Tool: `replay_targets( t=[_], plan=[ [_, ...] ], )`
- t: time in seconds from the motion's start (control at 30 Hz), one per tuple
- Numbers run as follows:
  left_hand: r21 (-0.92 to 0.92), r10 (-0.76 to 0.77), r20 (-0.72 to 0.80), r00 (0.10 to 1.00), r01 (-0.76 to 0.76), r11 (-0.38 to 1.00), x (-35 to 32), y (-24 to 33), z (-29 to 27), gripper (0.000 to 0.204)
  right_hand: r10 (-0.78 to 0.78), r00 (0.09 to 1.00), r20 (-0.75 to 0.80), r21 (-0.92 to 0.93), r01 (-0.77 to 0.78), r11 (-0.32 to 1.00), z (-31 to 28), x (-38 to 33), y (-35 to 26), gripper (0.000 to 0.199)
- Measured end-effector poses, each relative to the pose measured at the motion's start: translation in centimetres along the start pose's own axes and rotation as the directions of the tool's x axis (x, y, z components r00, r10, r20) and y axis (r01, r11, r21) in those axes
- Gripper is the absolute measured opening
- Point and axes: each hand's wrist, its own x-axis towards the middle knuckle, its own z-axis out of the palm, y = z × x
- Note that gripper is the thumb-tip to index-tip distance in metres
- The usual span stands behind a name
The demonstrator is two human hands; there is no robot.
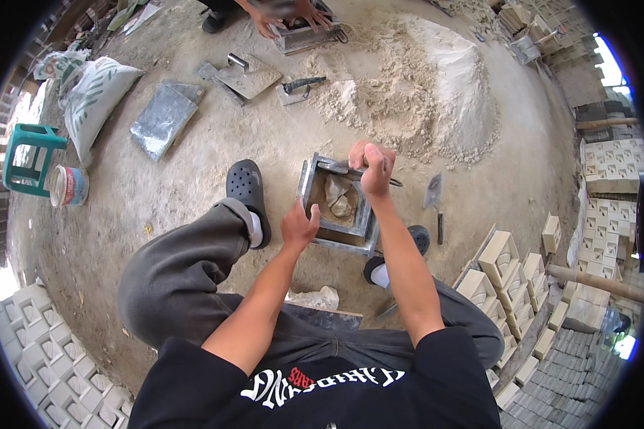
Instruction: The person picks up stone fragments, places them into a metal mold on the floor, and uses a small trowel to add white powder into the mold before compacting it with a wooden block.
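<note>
On the ground between my feet stands a square metal mould (368, 236) with thick grey walls. Inside it lie pale lumps (338, 193) over sandy powder. My left hand (300, 223) grips the mould's left wall, with the thumb on the inner side. At the far right corner my right hand (374, 166) is closed in a fist over the rim. A dark rod end shows just right of that fist, but what the fingers hold is mostly hidden. A pointed trowel (434, 200) with a dark handle lies to the right of the mould.
A pale powder heap (458, 93) rises beyond the mould. Flat metal plates (166, 118), a float (247, 75) and a dark-handled tool (300, 89) lie at far left. Another person's hands (293, 18) work at a second mould (304, 39). Cast blocks (504, 264) are stacked at right.
</note>
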Motion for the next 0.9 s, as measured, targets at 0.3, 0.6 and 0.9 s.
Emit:
replay_targets(
  t=[0.3,0.6,0.9],
  plan=[
    [-0.061,-0.114,0.046,0.992,0.116,0.991,0.5,-1.8,1.2,0.047,0.154,0.983,0.095,0.167,-0.168,0.971,-0.2,1.8,-1.0,0.041],
    [-0.097,-0.151,0.137,0.979,0.165,0.982,1.1,-2.8,0.5,0.045,0.034,0.998,-0.054,0.232,-0.020,0.972,2.1,0.1,-6.9,0.028],
    [-0.142,-0.199,0.092,0.976,0.210,0.967,1.2,-2.7,0.5,0.045,0.105,0.882,-0.460,0.323,0.056,0.945,5.5,-2.0,-6.6,0.022]
  ],
)
